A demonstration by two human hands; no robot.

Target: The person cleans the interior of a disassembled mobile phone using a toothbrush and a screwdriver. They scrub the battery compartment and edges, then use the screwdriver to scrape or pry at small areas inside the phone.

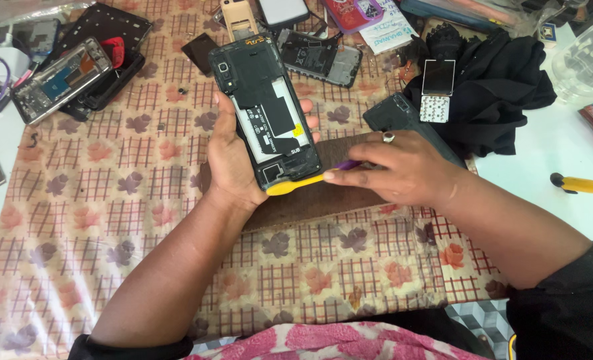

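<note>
The opened phone, its back cover off and dark inner plates showing, stood with its long axis running from upper left to lower right, camera end pointing away from the person and bottom edge nearest the wrist. It was held above the flowered, checked tablecloth, over a dark brown mat. The left hand came up from below, palm cupping the phone's left edge, thumb along that side and fingertips curling round the right edge, clasped firmly on the phone. The right hand reached in from the right, knuckles up, a ring on one finger, its fingers pinched round the purple handle of a pry tool; the tool's yellow blade lay against the phone's bottom edge. Behind lay other stripped phone frames, a black cloth, and a yellow-handled tool on the white surface at right
</note>
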